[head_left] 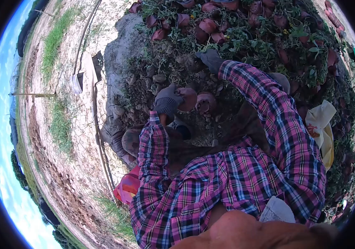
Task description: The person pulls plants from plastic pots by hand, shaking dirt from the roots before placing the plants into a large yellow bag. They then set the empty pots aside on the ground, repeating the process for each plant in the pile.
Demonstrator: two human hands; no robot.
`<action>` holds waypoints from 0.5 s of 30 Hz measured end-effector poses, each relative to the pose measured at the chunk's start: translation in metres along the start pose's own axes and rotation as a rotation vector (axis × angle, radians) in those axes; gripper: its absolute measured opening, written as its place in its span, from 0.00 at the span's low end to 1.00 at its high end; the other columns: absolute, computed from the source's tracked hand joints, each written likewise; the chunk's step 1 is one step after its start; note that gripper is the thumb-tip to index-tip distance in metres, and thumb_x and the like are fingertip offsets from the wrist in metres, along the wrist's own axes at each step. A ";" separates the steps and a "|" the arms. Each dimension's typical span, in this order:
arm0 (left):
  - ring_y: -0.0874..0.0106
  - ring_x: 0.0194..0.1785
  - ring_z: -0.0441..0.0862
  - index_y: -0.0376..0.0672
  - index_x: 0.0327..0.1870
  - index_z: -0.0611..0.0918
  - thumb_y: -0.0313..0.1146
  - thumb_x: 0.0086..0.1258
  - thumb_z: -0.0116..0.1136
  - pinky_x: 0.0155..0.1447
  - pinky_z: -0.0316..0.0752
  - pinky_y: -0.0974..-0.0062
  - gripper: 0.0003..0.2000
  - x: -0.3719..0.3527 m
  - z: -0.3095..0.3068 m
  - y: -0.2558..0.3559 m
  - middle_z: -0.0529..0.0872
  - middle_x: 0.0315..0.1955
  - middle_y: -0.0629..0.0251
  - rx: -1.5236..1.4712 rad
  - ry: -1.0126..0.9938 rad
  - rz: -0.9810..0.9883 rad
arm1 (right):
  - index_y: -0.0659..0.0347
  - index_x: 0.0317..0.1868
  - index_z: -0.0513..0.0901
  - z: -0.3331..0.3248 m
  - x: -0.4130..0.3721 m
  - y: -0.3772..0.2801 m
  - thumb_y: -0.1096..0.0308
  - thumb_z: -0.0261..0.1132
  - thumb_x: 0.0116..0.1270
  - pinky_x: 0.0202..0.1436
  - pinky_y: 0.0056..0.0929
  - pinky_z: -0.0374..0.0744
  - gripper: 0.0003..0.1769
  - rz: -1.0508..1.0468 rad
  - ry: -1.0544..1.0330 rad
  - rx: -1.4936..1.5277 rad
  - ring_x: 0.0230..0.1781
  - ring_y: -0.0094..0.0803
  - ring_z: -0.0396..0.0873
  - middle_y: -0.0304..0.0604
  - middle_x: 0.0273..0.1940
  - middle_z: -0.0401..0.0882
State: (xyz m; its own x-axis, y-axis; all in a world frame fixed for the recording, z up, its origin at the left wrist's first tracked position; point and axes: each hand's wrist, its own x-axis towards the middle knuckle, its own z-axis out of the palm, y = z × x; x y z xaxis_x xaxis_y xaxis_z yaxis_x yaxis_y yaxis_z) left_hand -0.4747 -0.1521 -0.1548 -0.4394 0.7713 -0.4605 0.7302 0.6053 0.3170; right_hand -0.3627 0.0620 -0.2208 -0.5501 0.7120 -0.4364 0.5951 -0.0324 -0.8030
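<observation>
- Left hand point(167, 101): grey knit glove, fingers closed round a reddish tuber point(187, 98). The tuber is rounded and smooth-skinned and sits at the soil, directly ahead of the person's knees.
- Second tuber point(205, 103): same colour, cut face visible, just beside the held one.
- Right hand point(210, 60): dark glove, reaching into the leafy vines point(269, 45). Its grip cannot be told.
- Soil point(152, 74): dark, cloddy, stony.
- Heap of tubers point(208, 25): loose, lying among the vines beyond the hands.
- Pale sack point(323, 124): crumpled fabric, at the right; contents not visible.
- Red bag point(127, 186): folded, at the left; contents not visible.
</observation>
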 end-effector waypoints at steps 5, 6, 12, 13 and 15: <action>0.53 0.46 0.78 0.39 0.43 0.76 0.39 0.49 0.60 0.48 0.73 0.60 0.20 -0.007 -0.003 0.001 0.81 0.39 0.49 -0.148 -0.040 0.005 | 0.63 0.58 0.66 0.010 -0.039 -0.036 0.61 0.59 0.64 0.42 0.25 0.74 0.26 -0.175 -0.695 0.556 0.41 0.29 0.76 0.44 0.48 0.73; 0.54 0.47 0.78 0.41 0.45 0.75 0.40 0.49 0.60 0.49 0.73 0.61 0.22 -0.005 0.006 -0.003 0.81 0.40 0.50 -0.140 0.006 0.071 | 0.62 0.60 0.64 0.003 -0.038 -0.030 0.62 0.60 0.63 0.42 0.25 0.75 0.27 -0.188 -0.773 0.383 0.41 0.29 0.76 0.44 0.48 0.72; 0.53 0.48 0.77 0.47 0.56 0.66 0.43 0.51 0.62 0.48 0.73 0.59 0.30 -0.007 0.074 0.042 0.77 0.43 0.51 0.092 -0.197 0.165 | 0.49 0.70 0.47 -0.022 -0.081 0.050 0.49 0.77 0.36 0.67 0.42 0.59 0.63 -0.465 -0.873 -0.763 0.67 0.50 0.52 0.57 0.67 0.48; 0.51 0.49 0.76 0.48 0.57 0.64 0.42 0.52 0.62 0.49 0.73 0.57 0.31 -0.009 0.086 0.051 0.75 0.45 0.50 0.158 -0.211 0.143 | 0.48 0.70 0.46 -0.013 -0.090 0.066 0.45 0.76 0.34 0.68 0.45 0.56 0.65 -0.416 -0.834 -0.762 0.68 0.52 0.49 0.57 0.67 0.46; 0.44 0.49 0.75 0.53 0.64 0.57 0.41 0.53 0.63 0.48 0.73 0.55 0.37 -0.018 0.102 0.057 0.68 0.52 0.45 0.141 -0.254 0.104 | 0.46 0.70 0.44 0.006 -0.110 0.093 0.39 0.74 0.34 0.69 0.49 0.53 0.66 -0.335 -0.729 -0.679 0.69 0.53 0.46 0.56 0.68 0.45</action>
State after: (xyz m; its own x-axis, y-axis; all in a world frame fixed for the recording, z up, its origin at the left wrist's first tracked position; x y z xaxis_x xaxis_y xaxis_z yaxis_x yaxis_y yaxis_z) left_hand -0.3722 -0.1514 -0.2134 -0.2263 0.7432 -0.6297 0.8376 0.4785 0.2636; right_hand -0.2508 -0.0235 -0.2497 -0.8328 0.0100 -0.5535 0.4264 0.6492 -0.6299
